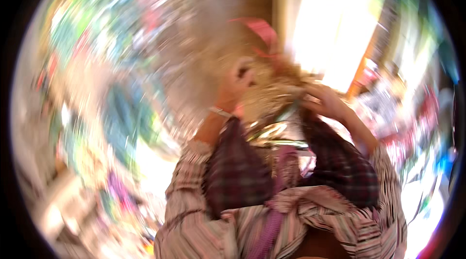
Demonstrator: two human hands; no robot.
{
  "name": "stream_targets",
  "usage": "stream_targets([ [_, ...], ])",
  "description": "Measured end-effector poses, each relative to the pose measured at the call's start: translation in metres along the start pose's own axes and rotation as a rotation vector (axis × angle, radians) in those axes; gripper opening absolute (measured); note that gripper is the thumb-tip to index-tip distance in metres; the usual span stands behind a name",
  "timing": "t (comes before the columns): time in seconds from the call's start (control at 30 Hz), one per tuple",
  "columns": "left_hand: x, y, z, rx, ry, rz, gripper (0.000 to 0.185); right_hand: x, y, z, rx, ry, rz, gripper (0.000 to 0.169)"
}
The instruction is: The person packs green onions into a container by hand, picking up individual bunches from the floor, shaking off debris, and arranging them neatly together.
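Strong motion blur softens almost everything here. My left hand (236, 82), with a pale band (220, 112) at its wrist, is raised in front of my knees with its fingers curled. On the other side, my right hand (322, 100) bends inward above my right knee. A tan, straw-coloured mass (267, 93) lies between the two hands, and its exact kind is unclear. Both hands are at its edges, but whether they grip it is too blurred to tell. Beyond it a pink strip (264, 31) curves upward. Shiny gold-green strips (275, 134) show between my knees.
My thighs, in dark checked cloth (238, 171), frame the space below the hands. A bright, overexposed opening (335, 33) stands ahead on the right, with an orange edge (360, 69) beside it. Blurred, many-coloured clutter (127, 124) spreads on the left, more (393, 109) on the right.
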State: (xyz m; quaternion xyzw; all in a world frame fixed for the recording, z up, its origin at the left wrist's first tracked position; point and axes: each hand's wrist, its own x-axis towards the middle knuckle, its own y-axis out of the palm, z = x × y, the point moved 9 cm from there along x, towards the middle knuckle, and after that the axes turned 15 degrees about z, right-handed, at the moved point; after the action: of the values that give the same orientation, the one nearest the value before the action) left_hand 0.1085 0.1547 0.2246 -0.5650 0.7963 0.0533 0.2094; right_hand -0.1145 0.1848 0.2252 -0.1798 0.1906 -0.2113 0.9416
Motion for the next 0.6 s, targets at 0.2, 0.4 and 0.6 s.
stream_targets([
  [0.2, -0.218, -0.052, 0.154, 0.306, -0.520, -0.234, 0.045, -0.001, 0.007, 0.013, 0.088, 0.220, 0.012, 0.028],
  [0.4, -0.393, -0.042, 0.252, 0.505, -0.566, -0.645, 0.076, 0.000, -0.024, 0.027, -0.178, 0.332, 0.233, 0.029],
  [0.6, -0.447, -0.150, 0.218, 0.292, -0.572, -0.956, 0.068, 0.022, -0.087, 0.173, -0.357, 0.330, 0.034, 0.027],
])
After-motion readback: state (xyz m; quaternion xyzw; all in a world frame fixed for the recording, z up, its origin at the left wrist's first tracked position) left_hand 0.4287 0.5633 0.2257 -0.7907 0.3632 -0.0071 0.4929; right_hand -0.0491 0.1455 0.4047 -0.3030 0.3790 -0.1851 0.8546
